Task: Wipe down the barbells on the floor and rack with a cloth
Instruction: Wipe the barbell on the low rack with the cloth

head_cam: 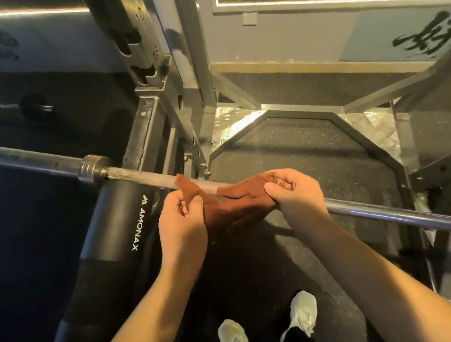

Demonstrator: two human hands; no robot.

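A long steel barbell lies across the rack from left to lower right, with its collar at the left. A rust-brown cloth is stretched over the bar's middle. My left hand pinches the cloth's left end just in front of the bar. My right hand grips the cloth's right end over the bar. A second barbell lies on the dark floor at the far left.
The grey steel rack frame rises behind the bar, with angled braces at the right. A black padded roller marked AMONAX slopes down on the left. My white shoes stand on the speckled rubber floor. A wall runs along the back.
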